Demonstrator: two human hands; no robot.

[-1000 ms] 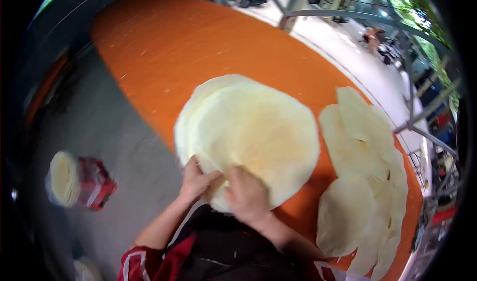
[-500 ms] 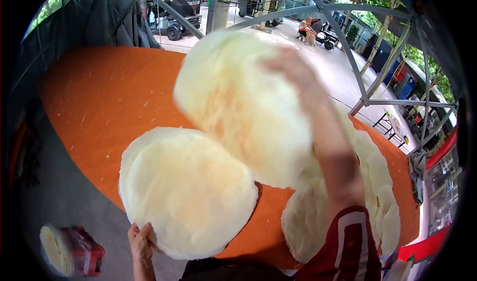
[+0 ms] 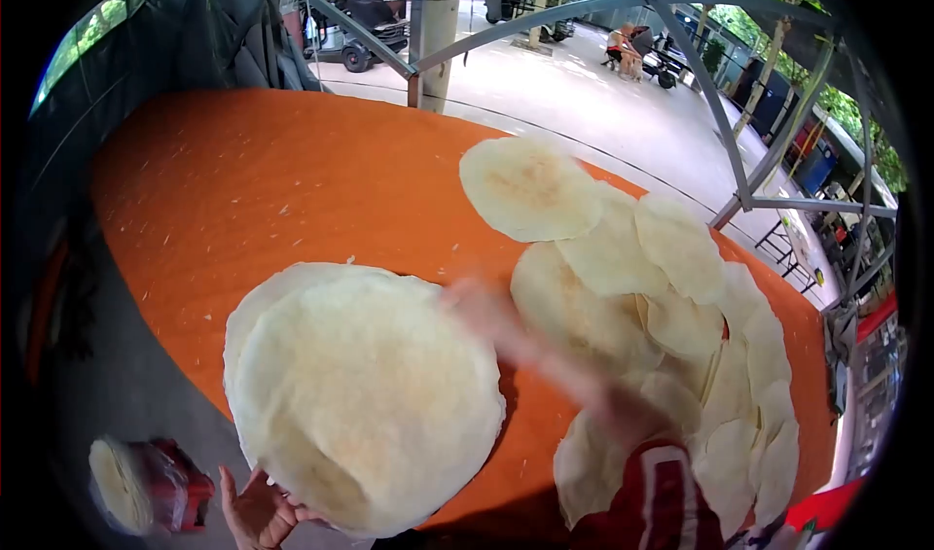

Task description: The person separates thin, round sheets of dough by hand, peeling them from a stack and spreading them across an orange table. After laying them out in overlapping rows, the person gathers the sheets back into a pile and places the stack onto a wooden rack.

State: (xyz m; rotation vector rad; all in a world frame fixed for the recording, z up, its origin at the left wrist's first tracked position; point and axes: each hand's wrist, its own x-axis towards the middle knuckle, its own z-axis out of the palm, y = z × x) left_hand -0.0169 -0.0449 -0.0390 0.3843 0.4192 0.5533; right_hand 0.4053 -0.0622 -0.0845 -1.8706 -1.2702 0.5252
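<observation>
A stack of large, thin, pale round flatbreads (image 3: 375,385) lies near the front edge of the orange table. My left hand (image 3: 261,511) is at the stack's lower left edge, palm up, thumb spread, with some fingers hidden under the rim. My right hand (image 3: 472,307) is blurred by motion at the stack's upper right edge; its fingers cannot be made out. To the right, many flatbreads overlap on the table, and one browned flatbread (image 3: 530,188) lies at the far end of that spread.
The orange table (image 3: 243,190) carries scattered crumbs. On the floor at lower left stands a red container (image 3: 180,487) with pale round sheets beside it. Metal frame bars (image 3: 545,15) run past the far edge. A person (image 3: 625,52) sits far off outside.
The flatbread that my right hand held up in the air now lies at the far end of the spread. My right hand has moved down and left to the stack. My left hand's thumb has spread.
</observation>
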